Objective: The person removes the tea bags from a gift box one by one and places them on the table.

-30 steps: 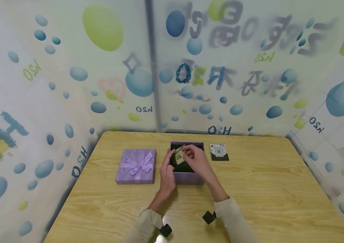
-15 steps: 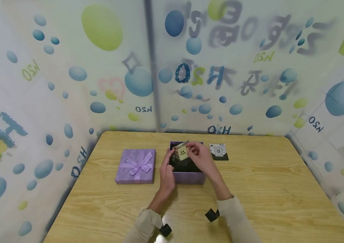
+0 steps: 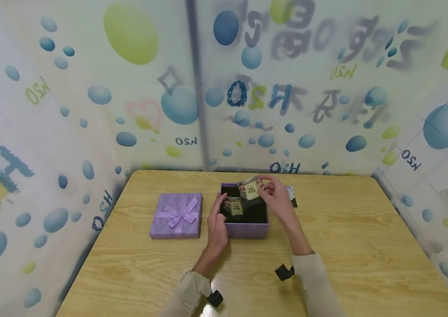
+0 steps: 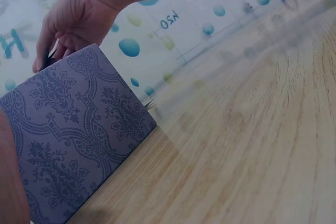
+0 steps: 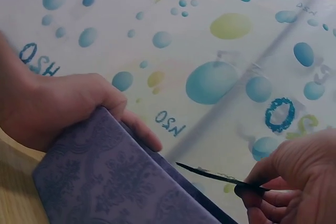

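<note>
A purple patterned gift box (image 3: 247,231), lidless and dark inside, stands on the table in the head view. My left hand (image 3: 218,226) grips its left wall, and the right wrist view shows the fingers (image 5: 139,129) hooked over the rim. Between thumb and fingers, my right hand (image 3: 279,198) pinches a thin, flat, printed packet (image 3: 249,189) with a pale label and black lower part, above the box's back right. From the side it is a slim, slightly bent dark sheet (image 5: 210,173). Inside the box lies a similar packet (image 3: 235,206).
Left of the box sits its purple lid (image 3: 176,215) with a ribbon bow. A white and black packet (image 3: 292,196) lies on the wooden table (image 3: 347,246) to the right, partly behind my right hand. A bubble-patterned curtain (image 3: 148,110) rises behind the table.
My right hand has lifted the packet up and to the right out of the box, uncovering another packet inside. My left hand stays at the box's left side.
</note>
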`<act>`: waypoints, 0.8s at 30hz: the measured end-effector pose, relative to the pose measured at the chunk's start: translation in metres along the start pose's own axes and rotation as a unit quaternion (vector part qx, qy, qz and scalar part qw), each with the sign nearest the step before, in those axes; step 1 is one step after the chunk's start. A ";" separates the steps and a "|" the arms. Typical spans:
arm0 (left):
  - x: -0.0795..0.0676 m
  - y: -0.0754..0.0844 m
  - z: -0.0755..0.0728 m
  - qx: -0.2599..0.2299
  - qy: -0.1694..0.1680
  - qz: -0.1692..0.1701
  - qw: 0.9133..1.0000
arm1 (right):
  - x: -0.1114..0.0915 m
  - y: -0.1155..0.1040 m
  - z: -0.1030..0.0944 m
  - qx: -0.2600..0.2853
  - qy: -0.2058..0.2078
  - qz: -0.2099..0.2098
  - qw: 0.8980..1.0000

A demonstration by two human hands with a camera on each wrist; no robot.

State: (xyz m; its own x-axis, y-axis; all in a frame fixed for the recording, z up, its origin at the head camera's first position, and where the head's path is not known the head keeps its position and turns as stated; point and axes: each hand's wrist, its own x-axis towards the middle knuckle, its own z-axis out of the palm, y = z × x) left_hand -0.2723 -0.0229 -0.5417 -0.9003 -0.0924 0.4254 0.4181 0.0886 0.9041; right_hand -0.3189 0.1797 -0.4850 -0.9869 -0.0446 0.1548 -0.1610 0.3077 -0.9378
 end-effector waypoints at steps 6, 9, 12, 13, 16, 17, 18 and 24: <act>0.000 0.000 0.001 -0.007 0.001 0.003 1.000 | 0.002 0.003 -0.022 0.011 0.020 0.032 0.999; 0.001 -0.002 0.000 -0.001 0.001 0.008 1.000 | 0.004 0.014 -0.032 0.009 0.039 0.035 0.999; 0.001 -0.003 0.000 0.005 0.000 0.010 1.000 | 0.004 0.017 -0.041 0.004 0.053 0.044 0.998; 0.001 -0.004 0.000 0.005 -0.001 0.009 1.000 | 0.004 0.018 -0.044 0.003 0.056 0.046 0.997; 0.001 -0.004 0.001 0.000 -0.002 0.006 1.000 | 0.004 0.023 -0.050 0.001 0.062 0.052 0.997; 0.001 -0.004 0.001 0.003 -0.002 0.005 1.000 | 0.005 0.024 -0.052 0.002 0.062 0.053 0.997; 0.001 -0.004 0.001 0.001 -0.001 0.004 1.000 | 0.005 0.025 -0.054 0.003 0.064 0.054 0.996; 0.000 -0.003 0.001 0.008 0.003 -0.003 1.000 | 0.005 0.032 -0.062 0.003 0.077 0.074 0.994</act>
State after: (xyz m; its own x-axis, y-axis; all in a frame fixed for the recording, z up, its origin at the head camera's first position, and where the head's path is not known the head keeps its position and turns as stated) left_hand -0.2737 -0.0220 -0.5439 -0.9017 -0.0992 0.4209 0.4113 0.1037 0.9056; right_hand -0.3288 0.2481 -0.4948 -0.9872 0.1472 0.0608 -0.0149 0.2943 -0.9556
